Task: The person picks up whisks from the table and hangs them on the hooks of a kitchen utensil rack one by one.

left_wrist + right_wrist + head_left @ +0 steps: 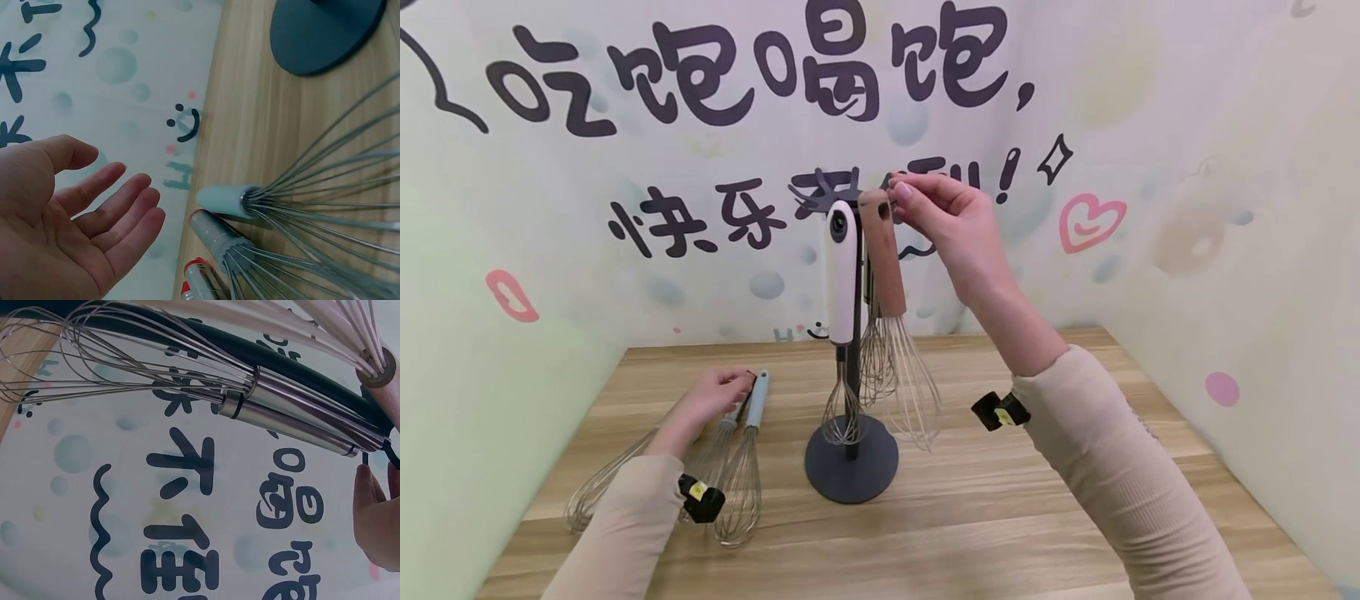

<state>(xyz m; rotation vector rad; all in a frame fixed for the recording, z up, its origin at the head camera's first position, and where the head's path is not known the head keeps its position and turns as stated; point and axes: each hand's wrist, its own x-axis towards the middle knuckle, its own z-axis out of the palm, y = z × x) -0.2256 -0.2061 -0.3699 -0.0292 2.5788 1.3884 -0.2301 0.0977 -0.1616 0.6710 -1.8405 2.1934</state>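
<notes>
A dark utensil stand sits mid-table with whisks hanging from its top hooks. My right hand is raised at the hooks, its fingertips pinching the top end of a brown-handled whisk that hangs upright. Beside it hang a white-handled whisk and two steel-handled whisks. My left hand hovers low over the table with relaxed fingers and holds nothing. It is just beside the handles of a blue-handled whisk and a grey-handled whisk lying flat.
Several whisks lie on the left part of the wooden table. Printed walls enclose the table at the back and on both sides. The stand's round base is close to the lying whisks' wires.
</notes>
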